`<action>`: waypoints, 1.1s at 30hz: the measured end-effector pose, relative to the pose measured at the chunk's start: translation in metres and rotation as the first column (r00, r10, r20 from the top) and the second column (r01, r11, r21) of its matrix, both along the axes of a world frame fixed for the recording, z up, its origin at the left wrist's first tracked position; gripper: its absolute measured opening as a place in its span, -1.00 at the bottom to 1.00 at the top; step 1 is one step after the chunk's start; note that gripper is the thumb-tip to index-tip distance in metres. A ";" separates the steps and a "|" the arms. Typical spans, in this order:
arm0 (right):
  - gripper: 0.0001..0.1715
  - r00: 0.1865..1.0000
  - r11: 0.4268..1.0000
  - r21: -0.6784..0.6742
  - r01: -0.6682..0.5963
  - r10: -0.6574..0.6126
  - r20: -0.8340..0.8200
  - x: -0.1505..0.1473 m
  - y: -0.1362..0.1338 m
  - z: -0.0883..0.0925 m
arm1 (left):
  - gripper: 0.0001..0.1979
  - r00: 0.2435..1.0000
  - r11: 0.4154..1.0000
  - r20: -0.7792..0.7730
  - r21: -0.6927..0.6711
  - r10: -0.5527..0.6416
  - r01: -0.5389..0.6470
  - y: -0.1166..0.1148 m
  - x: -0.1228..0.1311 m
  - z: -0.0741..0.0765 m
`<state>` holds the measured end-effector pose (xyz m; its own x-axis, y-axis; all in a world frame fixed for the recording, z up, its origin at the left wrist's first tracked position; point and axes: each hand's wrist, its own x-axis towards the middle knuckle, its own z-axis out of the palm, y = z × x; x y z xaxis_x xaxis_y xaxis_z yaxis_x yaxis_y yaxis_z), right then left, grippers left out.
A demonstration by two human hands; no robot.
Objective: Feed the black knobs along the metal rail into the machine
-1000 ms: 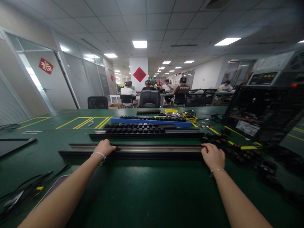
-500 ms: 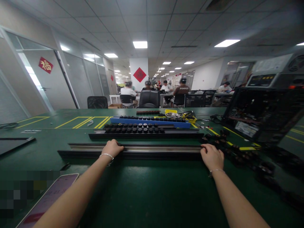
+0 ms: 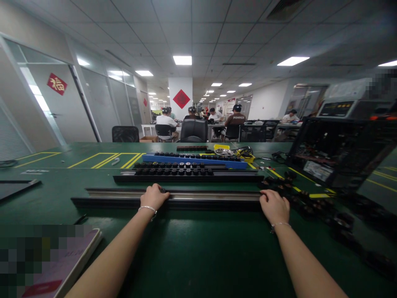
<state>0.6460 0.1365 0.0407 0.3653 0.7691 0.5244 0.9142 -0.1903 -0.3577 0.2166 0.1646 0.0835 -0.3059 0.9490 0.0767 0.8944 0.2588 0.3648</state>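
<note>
A long black metal rail (image 3: 214,198) with a shiny grey channel lies crosswise on the green table before me. My left hand (image 3: 155,196) is closed at the rail's middle, a small black part (image 3: 163,191) showing at its fingertips; the fingers mostly hide it. At the rail's right end, my right hand (image 3: 274,206) pinches the edge between thumb and fingers. Just beyond lies a second black rail (image 3: 186,179), with rows of black round wheel-like parts (image 3: 167,169) in it. Behind that stands a blue strip (image 3: 198,160) holding more black parts.
Loose black parts (image 3: 313,203) are strewn on the right, near an opened computer case (image 3: 328,153). A phone (image 3: 74,256) lies at the lower left, partly blurred out. A yellow tray (image 3: 221,147) and cables sit at the back. Several people (image 3: 166,120) sit at far tables.
My left hand has slid right along the rail, the small black part with it. My right hand stays at the rail's right end. The view has shifted slightly.
</note>
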 end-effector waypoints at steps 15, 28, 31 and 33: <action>-0.61 0.995 0.998 0.015 0.061 -0.062 0.078 -0.012 -0.002 0.004 | -0.58 0.998 0.943 -0.049 0.327 -0.051 0.064 -0.021 0.025 -0.023; -0.64 0.918 0.927 0.059 -0.370 0.355 0.178 -0.097 -0.002 0.007 | -0.74 0.983 0.900 0.013 0.404 -0.183 0.162 -0.033 0.041 -0.024; -0.65 0.881 0.889 0.058 -0.453 0.438 0.179 -0.120 -0.004 0.008 | -0.78 0.976 0.885 -0.004 0.421 -0.217 0.198 -0.033 0.043 -0.026; -0.64 0.858 0.866 0.040 -0.498 0.485 0.170 -0.136 -0.006 0.008 | -0.80 0.968 0.870 -0.015 0.434 -0.252 0.233 -0.034 0.045 -0.027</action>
<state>0.5103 0.1310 0.0488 -0.1368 0.7811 0.6092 0.9248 0.3212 -0.2041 0.2613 0.1310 0.0560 -0.0823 0.8705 0.4853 0.8907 -0.1542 0.4276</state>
